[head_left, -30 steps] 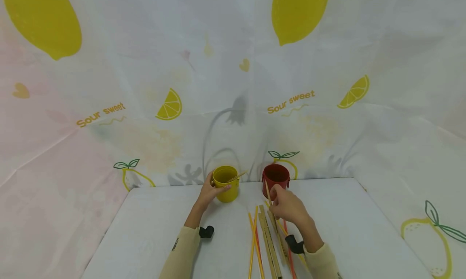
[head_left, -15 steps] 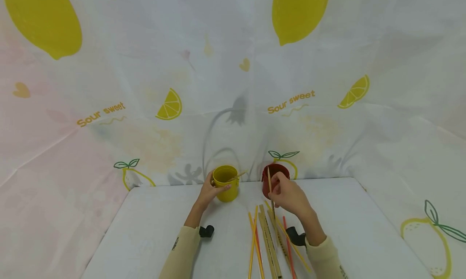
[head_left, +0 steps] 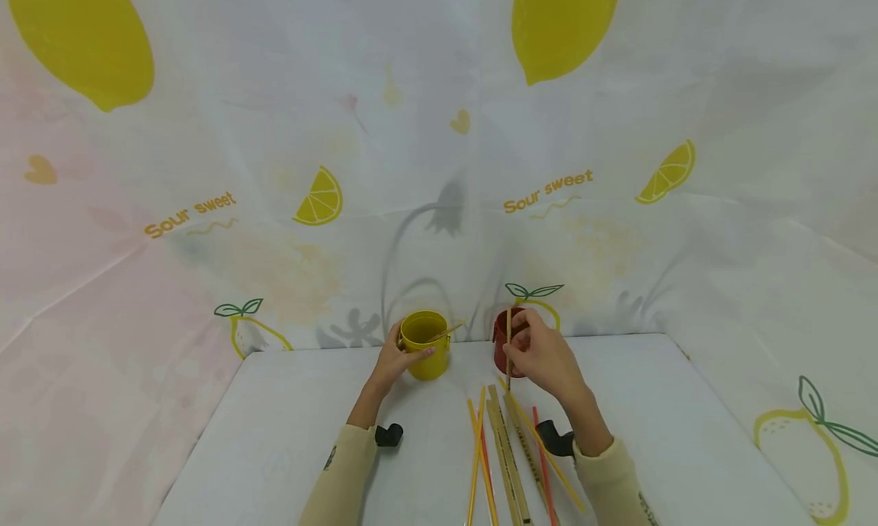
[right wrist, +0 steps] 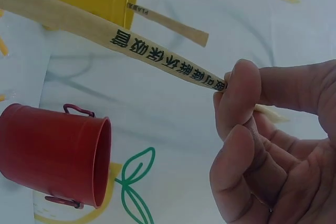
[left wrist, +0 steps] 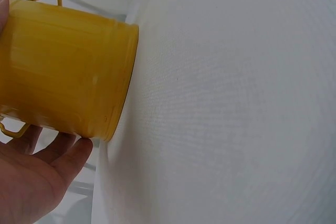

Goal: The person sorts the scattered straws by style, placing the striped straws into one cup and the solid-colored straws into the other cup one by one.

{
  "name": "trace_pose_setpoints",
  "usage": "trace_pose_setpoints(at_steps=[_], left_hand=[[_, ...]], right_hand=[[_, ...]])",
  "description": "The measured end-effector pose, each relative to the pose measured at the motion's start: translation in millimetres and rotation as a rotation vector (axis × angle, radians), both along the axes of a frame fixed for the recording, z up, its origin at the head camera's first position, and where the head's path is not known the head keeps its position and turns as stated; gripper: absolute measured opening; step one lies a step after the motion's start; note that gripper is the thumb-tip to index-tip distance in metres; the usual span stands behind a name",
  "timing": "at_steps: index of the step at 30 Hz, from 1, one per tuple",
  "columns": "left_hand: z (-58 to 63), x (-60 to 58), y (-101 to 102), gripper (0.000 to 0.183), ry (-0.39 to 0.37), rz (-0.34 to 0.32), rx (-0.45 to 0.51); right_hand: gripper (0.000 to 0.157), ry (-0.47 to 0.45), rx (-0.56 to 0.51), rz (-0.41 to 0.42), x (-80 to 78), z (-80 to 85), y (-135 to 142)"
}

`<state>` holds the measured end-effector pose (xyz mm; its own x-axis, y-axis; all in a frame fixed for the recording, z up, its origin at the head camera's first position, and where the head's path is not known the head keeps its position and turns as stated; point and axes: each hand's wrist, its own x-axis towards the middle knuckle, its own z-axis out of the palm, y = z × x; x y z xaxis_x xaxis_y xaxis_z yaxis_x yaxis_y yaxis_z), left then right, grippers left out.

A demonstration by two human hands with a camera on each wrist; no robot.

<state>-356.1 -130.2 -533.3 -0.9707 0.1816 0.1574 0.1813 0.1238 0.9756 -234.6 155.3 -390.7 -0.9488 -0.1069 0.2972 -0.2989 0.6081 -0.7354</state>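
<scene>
My left hand point(head_left: 394, 364) grips the side of a small yellow bucket point(head_left: 430, 369), which stands at the table's far edge. In the left wrist view the fingers reach under the yellow bucket's point(left wrist: 63, 72) handle loop. A paper-wrapped straw point(head_left: 449, 331) leans out over its rim. My right hand point(head_left: 545, 358) pinches another paper-wrapped straw point(right wrist: 157, 59), printed with dark characters, between thumb and fingertips. That straw points nearly upright in the head view, overlapping the red bucket point(head_left: 501, 357). In the right wrist view the red bucket point(right wrist: 50, 148) is apart from the fingers.
Several paper-wrapped straws point(head_left: 505, 461) lie loosely on the white table point(head_left: 274, 434), pointing away from me. Among them are yellow straws point(head_left: 475, 465) and a red-orange straw point(head_left: 544, 465). A lemon-print cloth point(head_left: 384, 168) hangs directly behind both buckets.
My right hand has moved up and away from the pile, lifting the wrapped straw off the others to the red bucket's front. The straw is more upright. My left hand stays on the yellow bucket.
</scene>
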Motion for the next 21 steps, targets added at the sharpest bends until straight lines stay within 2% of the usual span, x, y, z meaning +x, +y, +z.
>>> trace_pose_setpoints(at_steps=[4, 9, 16, 21], left_hand=[[0.7, -0.2, 0, 0.089, -0.011, -0.007, -0.003], [4.6, 0.9, 0, 0.09, -0.029, -0.026, -0.002], [29.1, 17.9, 0, 0.088, -0.012, -0.072, -0.025], [33.7, 22.4, 0, 0.088, -0.01, -0.065, -0.023]], right_hand=[[0.033, 0.053, -0.04, -0.016, -0.2, 0.3, -3], [0.031, 0.088, -0.16, -0.003, 0.0, 4.6, -8], [0.03, 0.124, -0.242, -0.012, -0.8, 9.4, -14], [0.032, 0.183, -0.265, -0.029, -4.1, 8.9, -19]])
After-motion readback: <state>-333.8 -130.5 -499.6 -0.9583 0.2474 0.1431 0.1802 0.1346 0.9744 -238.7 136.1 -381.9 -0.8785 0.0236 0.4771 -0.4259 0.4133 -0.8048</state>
